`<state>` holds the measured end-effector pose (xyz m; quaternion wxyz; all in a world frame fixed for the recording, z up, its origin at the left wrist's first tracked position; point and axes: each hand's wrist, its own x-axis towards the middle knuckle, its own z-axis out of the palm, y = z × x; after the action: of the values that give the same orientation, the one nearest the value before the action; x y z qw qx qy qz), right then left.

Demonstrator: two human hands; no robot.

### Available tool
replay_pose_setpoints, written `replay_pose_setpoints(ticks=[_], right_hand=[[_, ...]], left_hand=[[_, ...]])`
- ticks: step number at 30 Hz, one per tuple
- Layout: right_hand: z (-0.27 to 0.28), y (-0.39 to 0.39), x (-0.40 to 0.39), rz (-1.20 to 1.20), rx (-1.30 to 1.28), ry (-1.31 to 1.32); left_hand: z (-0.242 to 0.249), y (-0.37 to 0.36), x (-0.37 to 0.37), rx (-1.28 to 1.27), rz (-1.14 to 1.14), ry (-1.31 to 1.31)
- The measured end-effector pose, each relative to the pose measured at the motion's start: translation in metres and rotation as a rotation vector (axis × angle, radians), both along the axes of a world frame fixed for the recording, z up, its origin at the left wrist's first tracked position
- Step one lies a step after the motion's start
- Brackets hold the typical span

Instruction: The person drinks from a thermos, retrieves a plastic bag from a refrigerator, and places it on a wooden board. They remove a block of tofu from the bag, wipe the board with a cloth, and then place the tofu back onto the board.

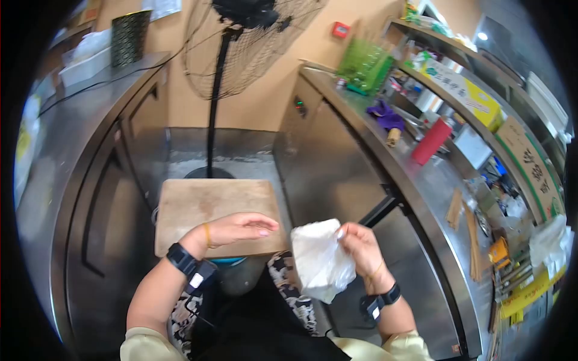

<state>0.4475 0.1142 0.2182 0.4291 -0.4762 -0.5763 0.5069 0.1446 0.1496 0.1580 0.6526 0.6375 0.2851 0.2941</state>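
Note:
My right hand (363,249) pinches the upper right edge of a thin white plastic bag (319,259) between thumb and fingers. The bag hangs down in front of my right knee, crumpled and shiny along its lower right side. To the left, my left hand (241,228) is held out with its fingers stretched toward the bag and nothing in them. Beneath that hand, in this view, lies a wooden board (201,201) with a darker stain in its middle. A small blue rim (229,261) peeks out below the board's near edge.
A black stand fan (217,102) rises behind the board. Steel counters flank me: the left counter (90,102) carries a white bin (87,67); the right counter (415,174) holds a red bottle (432,141), a green basket (364,63) and wooden sticks (472,240). Shelves with boxes (466,90) overhang it.

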Motion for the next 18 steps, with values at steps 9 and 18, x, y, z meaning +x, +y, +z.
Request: replay_pose_setpoints(ticks=[9,18], right_hand=[[-0.057,0.106,-0.126,0.187,-0.067,-0.081],[-0.193,0.199,-0.23,0.065,0.049,-0.366]], left_hand=[[-0.204,-0.039,-0.169,-0.506,1.306,-0.256],[-0.268,-0.047,-0.19,-0.372,1.767,0.546]])
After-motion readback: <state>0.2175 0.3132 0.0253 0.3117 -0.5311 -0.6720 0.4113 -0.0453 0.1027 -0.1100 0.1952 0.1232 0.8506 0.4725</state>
